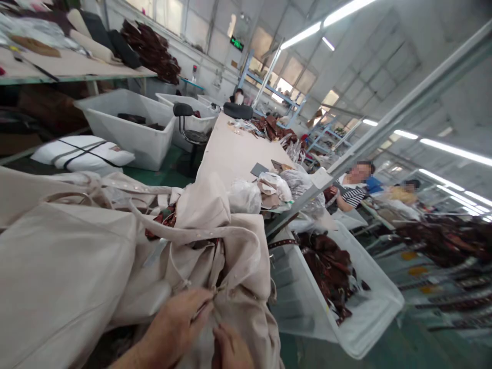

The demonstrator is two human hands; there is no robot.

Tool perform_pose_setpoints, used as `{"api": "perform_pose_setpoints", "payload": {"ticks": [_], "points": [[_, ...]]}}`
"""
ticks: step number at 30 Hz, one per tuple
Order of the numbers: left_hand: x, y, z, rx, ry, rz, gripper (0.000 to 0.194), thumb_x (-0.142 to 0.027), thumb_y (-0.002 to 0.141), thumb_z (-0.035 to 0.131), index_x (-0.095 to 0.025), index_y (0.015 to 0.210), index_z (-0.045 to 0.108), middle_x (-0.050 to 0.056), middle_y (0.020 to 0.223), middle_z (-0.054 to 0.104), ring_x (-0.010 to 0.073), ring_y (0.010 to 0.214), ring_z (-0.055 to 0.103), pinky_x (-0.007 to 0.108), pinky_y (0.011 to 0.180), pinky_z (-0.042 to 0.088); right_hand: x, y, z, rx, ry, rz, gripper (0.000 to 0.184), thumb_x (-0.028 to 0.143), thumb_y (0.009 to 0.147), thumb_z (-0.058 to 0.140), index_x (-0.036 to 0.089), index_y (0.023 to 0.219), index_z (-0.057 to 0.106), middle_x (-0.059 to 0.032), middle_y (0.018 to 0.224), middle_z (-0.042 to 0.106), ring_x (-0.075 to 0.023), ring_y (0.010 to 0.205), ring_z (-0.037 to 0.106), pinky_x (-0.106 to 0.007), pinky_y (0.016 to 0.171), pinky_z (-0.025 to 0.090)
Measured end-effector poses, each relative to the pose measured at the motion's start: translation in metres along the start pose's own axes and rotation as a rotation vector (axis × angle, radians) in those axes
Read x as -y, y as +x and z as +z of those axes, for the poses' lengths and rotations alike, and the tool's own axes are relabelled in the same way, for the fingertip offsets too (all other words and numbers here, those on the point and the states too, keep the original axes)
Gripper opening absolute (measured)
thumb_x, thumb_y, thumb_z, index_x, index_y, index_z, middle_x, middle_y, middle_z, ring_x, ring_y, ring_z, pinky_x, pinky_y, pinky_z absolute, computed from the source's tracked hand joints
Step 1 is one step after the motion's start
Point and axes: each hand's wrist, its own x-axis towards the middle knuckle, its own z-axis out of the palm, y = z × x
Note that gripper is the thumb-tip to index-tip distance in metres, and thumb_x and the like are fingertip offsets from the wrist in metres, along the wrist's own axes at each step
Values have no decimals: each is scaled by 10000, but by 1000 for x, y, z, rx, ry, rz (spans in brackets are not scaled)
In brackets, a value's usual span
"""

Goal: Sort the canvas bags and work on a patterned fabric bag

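A soft beige bag (246, 320) stands in front of me, its top gathered and a wide strap (200, 234) looping over it. At its front, the curled fingers of my left hand (179, 323) pinch the material near a small fastening. Just below and to the right is my right hand (232, 348), partly cut off by the lower edge. Its thumb and fingers are drawn together against the bag, and what lies between them is hidden. Another large beige bag (65, 277) fills the left side, close to my left forearm.
A white bin (369, 312) with dark brown leather goods stands at the right, beside a slanting metal post (346, 164). A long table (234, 154) runs ahead, with plastic-wrapped items. More white bins (130, 123) and a black chair (192, 136) are at left; people sit farther off.
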Motion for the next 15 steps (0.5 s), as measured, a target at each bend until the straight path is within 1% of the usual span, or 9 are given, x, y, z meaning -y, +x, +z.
{"api": "perform_pose_setpoints", "payload": {"ticks": [1, 2, 3, 5, 6, 8, 11, 13, 15], "points": [[4, 17, -23, -158, 54, -4, 360, -350, 998, 419, -198, 1230, 648, 95, 1256, 673, 221, 1202, 617, 340, 1076, 482, 8, 18, -6, -43, -15, -10, 416, 107, 922, 383, 303, 1137, 680, -50, 1155, 732, -248, 1107, 690, -400, 908, 579], [9, 38, -43, -268, 149, -78, 464, -432, 974, 472, -159, 1337, 565, 136, 1425, 555, 250, 1356, 489, 384, 1173, 381, 12, 40, -12, -59, -47, -2, 425, 131, 928, 387, 305, 1197, 667, -60, 1315, 663, -294, 1287, 579, -501, 1039, 494], [17, 61, -59, -349, 261, -236, 670, -527, 914, 556, -123, 1438, 449, 170, 1551, 398, 284, 1456, 348, 420, 1221, 296, 13, 65, -17, -19, -113, 21, 405, 191, 942, 457, 317, 1284, 634, -66, 1462, 552, -328, 1410, 443, -562, 1120, 399], [35, 104, -74, -375, 311, -405, 1034, -606, 847, 642, -17, 1556, 173, 293, 1621, 129, 417, 1512, 136, 566, 1224, 179, 3, 113, -21, 103, -234, 112, 561, 385, 903, 634, 315, 1447, 517, -121, 1633, 289, -410, 1510, 196, -628, 1163, 279], [45, 122, -73, -331, 317, -459, 1100, -639, 832, 647, 2, 1563, 132, 325, 1612, 106, 466, 1502, 117, 620, 1200, 169, -6, 133, -18, 168, -278, 191, 696, 465, 866, 687, 314, 1502, 449, -144, 1657, 205, -440, 1516, 125, -652, 1159, 248], [64, 144, -56, -154, 294, -474, 1119, -663, 789, 682, -30, 1572, 194, 321, 1582, 238, 496, 1459, 234, 648, 1154, 235, -31, 157, -5, 260, -333, 308, 862, 556, 806, 743, 314, 1546, 375, -197, 1653, 173, -479, 1503, 118, -695, 1129, 230], [79, 145, -16, 135, 284, -406, 1112, -626, 644, 801, -166, 1554, 356, 227, 1530, 425, 462, 1351, 442, 594, 1094, 358, -68, 158, 20, 323, -351, 375, 829, 595, 771, 770, 333, 1495, 464, -210, 1626, 251, -492, 1490, 158, -733, 1114, 160], [81, 135, 8, 235, 311, -369, 1106, -592, 592, 829, -193, 1534, 409, 215, 1555, 394, 488, 1353, 426, 608, 1094, 338, -85, 147, 32, 358, -347, 386, 751, 623, 793, 736, 354, 1458, 512, -175, 1631, 266, -467, 1504, 132, -718, 1136, 102], [80, 126, 28, 271, 348, -350, 1030, -591, 600, 813, -177, 1486, 492, 215, 1585, 338, 538, 1400, 322, 649, 1123, 248, -97, 137, 40, 386, -339, 396, 717, 653, 824, 685, 363, 1457, 512, -147, 1641, 257, -430, 1517, 123, -677, 1162, 90]]}}
